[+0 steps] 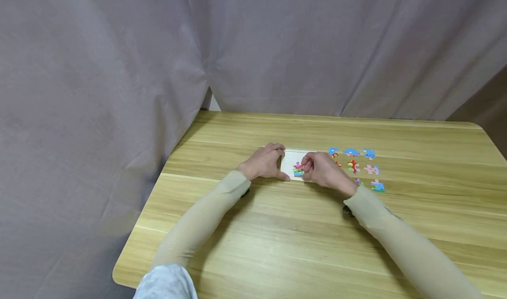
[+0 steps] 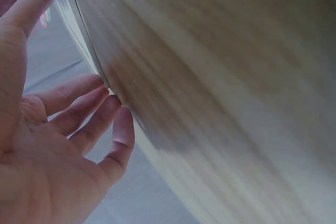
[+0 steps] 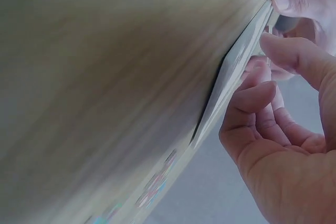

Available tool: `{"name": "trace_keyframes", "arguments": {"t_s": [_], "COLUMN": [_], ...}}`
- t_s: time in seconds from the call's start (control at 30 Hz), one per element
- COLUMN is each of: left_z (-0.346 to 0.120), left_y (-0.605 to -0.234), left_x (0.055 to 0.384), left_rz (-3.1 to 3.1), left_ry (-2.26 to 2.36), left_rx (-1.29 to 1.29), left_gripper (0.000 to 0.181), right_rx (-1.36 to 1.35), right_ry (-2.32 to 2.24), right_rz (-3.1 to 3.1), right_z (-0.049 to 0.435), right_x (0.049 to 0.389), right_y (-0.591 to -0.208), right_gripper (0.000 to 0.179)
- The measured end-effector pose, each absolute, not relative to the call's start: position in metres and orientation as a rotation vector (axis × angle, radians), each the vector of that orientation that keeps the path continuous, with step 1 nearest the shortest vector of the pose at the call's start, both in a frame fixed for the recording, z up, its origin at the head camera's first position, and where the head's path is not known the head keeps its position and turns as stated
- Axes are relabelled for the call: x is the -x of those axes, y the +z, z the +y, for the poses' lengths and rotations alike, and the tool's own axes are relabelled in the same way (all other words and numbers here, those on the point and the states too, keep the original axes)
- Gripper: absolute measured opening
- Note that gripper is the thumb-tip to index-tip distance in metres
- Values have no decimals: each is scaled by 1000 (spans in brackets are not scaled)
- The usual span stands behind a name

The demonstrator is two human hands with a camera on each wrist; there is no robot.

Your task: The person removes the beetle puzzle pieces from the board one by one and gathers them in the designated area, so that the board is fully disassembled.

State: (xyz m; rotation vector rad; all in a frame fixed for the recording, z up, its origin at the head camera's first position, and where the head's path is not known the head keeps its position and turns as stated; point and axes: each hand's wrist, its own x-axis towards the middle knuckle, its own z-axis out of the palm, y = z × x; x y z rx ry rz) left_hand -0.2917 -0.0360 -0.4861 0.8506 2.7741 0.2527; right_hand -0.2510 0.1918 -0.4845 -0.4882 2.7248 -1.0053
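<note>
A small white puzzle tray (image 1: 290, 159) lies flat on the table. My left hand (image 1: 266, 160) braces its left end, thumb at the near edge and fingers at the far edge. In the left wrist view the curved fingertips (image 2: 123, 121) sit right at the rim. My right hand (image 1: 325, 170) is over the tray's right part and pinches a colourful jigsaw piece (image 1: 299, 170) with red, green and blue on it, low over the white surface. The right wrist view shows the right thumb and forefinger (image 3: 254, 98) close together, the piece mostly hidden.
Several loose jigsaw pieces (image 1: 354, 166) lie in rough rows right of the tray, some partly covered by the right hand and wrist. The wooden table (image 1: 277, 242) reaches back to a grey curtain (image 1: 297, 48), which also hangs along its left side.
</note>
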Motion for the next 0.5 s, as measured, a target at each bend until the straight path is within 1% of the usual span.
{"name": "trace_keyframes", "arguments": {"t_s": [0.3,0.5], "left_z": [-36,-36], "left_y": [-486,-486], "left_x": [291,291], "left_rz": [2758,2749], "left_ry": [257,271], "left_rx": [-835,-849], "left_gripper": [84,84], "right_rx": [436,407], "right_ry": [-1031,-1041], "right_rz": [2705,2697], "right_z": [220,236], "right_x": [239,232], "right_y": [-479,-478], "right_gripper": [28,26]}}
